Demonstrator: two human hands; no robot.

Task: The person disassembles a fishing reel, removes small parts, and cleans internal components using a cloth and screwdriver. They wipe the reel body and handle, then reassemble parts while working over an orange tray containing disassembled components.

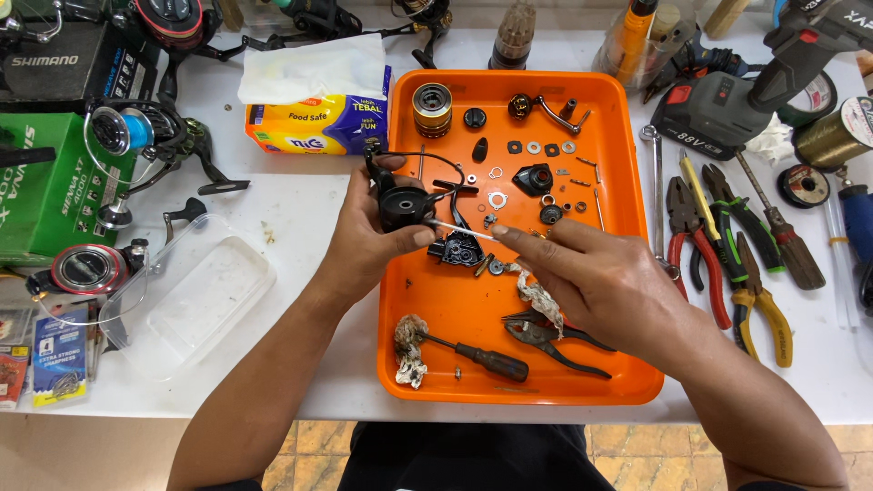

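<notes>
Over the orange tray [627, 118], a black reel body [405, 207] is clasped in the left hand [364, 241]; a thin swab [459, 228] (white-tipped) is pinched by the right hand [582, 273], wiping it; steadiness seems needed.

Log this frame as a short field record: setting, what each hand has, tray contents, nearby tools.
Setting: white workbench, orange tray
Left hand: grips black fishing reel rotor over the tray
Right hand: pinches thin white swab stick, tip at the rotor
Tray: gold spool, washers, screws, screwdriver, black pliers
Right of tray: red pliers, cordless drill
</notes>
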